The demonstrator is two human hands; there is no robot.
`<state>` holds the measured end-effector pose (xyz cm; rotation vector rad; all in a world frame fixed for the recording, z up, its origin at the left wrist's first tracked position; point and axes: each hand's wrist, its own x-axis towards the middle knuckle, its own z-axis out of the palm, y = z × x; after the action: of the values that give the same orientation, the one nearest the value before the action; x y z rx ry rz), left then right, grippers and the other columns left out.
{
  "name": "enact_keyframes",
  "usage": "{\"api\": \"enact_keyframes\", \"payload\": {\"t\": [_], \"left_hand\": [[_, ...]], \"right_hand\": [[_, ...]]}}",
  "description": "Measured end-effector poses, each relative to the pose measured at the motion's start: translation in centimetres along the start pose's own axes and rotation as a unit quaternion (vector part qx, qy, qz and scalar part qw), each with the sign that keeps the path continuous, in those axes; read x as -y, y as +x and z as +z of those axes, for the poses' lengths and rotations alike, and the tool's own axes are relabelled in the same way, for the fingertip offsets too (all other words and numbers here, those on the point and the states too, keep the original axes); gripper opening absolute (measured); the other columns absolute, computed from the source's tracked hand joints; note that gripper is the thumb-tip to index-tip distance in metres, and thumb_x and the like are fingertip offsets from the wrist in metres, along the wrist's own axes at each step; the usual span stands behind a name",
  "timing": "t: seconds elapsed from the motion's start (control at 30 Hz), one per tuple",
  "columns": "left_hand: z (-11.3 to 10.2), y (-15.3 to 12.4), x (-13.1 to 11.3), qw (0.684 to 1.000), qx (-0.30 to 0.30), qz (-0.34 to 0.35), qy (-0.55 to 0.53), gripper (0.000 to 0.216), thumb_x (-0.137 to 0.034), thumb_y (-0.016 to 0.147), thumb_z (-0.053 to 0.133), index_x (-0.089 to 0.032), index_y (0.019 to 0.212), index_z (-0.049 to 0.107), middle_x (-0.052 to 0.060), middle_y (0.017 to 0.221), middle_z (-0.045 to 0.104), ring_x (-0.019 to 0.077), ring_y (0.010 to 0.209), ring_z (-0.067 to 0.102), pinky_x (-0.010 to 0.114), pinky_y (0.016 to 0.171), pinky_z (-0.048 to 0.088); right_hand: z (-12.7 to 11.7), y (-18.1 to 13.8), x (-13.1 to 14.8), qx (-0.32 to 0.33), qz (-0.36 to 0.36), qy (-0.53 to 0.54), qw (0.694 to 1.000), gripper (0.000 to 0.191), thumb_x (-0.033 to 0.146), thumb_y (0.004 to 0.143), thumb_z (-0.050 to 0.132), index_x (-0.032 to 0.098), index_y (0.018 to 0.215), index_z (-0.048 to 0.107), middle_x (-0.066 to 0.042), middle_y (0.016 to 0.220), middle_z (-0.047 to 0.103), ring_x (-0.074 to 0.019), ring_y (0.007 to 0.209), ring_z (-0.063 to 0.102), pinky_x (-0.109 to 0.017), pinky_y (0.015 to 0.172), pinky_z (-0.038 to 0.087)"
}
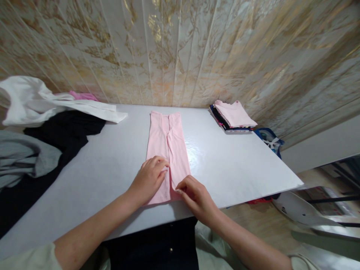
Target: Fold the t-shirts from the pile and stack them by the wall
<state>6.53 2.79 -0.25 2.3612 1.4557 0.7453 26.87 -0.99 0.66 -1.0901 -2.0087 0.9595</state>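
A light pink garment (pixel 177 146) lies on the white table in front of me, its two sides folded inward so that they meet along the middle. My left hand (pixel 153 174) rests on the left panel, fingers loosely spread and thumb apart, holding nothing. At the near end of the right panel, my right hand (pixel 194 195) pinches the garment's edge between thumb and forefinger. That pinched corner is slightly raised off the layer beneath. What kind of garment it is cannot be made out.
A stack of folded clothes (pixel 234 115), pink on top, sits at the table's back right. Loose white (pixel 36 99), black (pixel 73 125) and grey (pixel 30 153) clothes are heaped on the left. The white table (pixel 239 161) ends at a wall behind. A white chair (pixel 298 210) stands beyond its right edge.
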Motion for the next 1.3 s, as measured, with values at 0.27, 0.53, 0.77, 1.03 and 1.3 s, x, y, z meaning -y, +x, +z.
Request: {"api": "enact_keyframes", "payload": {"t": [0.27,0.53,0.77,1.03,1.3], "left_hand": [[-0.1,2.0,-0.5,0.996,0.013,0.086,0.024,0.015,-0.015,0.09,0.045,-0.021,0.093,0.058,0.005,0.099,0.058,0.0199,0.095,0.053,0.036,0.084,0.046],[0.7,2.1,0.3,0.992,0.007,0.122,0.023,0.013,-0.017,0.093,0.044,-0.021,0.099,0.056,0.005,0.1,0.06,0.0199,0.095,0.054,0.035,0.083,0.047],[1.1,1.9,0.3,0.988,-0.015,0.148,0.029,0.012,-0.023,0.095,0.044,-0.02,0.091,0.055,0.006,0.098,0.062,0.0198,0.092,0.055,0.035,0.083,0.046],[1.1,1.6,0.8,0.986,-0.022,0.162,0.033,0.014,-0.02,0.094,0.048,-0.02,0.092,0.062,0.005,0.1,0.062,0.0187,0.093,0.056,0.033,0.081,0.047],[1.2,1.6,1.2,0.985,0.006,0.171,0.037,0.014,-0.017,0.093,0.05,-0.019,0.098,0.063,0.005,0.097,0.066,0.0188,0.094,0.059,0.036,0.086,0.048]], "right_hand": [[-0.3,0.1,-0.5,-0.071,0.079,0.125,0.986,0.012,0.029,0.09,0.054,0.021,0.082,0.058,0.0,0.077,0.057,-0.0145,0.073,0.052,-0.026,0.066,0.04],[-0.1,-0.1,-0.8,-0.09,0.093,0.159,0.979,0.013,0.031,0.089,0.055,0.021,0.081,0.057,0.001,0.077,0.056,-0.0144,0.073,0.051,-0.025,0.066,0.04],[0.1,-0.1,-0.8,-0.095,0.097,0.159,0.978,0.012,0.031,0.09,0.054,0.021,0.083,0.058,0.0,0.079,0.056,-0.015,0.075,0.052,-0.026,0.068,0.041],[0.4,-0.4,-0.5,-0.066,0.04,0.099,0.992,0.008,0.022,0.092,0.049,0.022,0.092,0.058,-0.001,0.088,0.058,-0.0156,0.083,0.055,-0.028,0.075,0.043],[1.2,-0.7,-0.9,-0.023,-0.027,-0.061,0.998,0.012,0.014,0.089,0.05,0.021,0.098,0.053,-0.003,0.09,0.057,-0.0181,0.086,0.052,-0.032,0.079,0.042]]}}
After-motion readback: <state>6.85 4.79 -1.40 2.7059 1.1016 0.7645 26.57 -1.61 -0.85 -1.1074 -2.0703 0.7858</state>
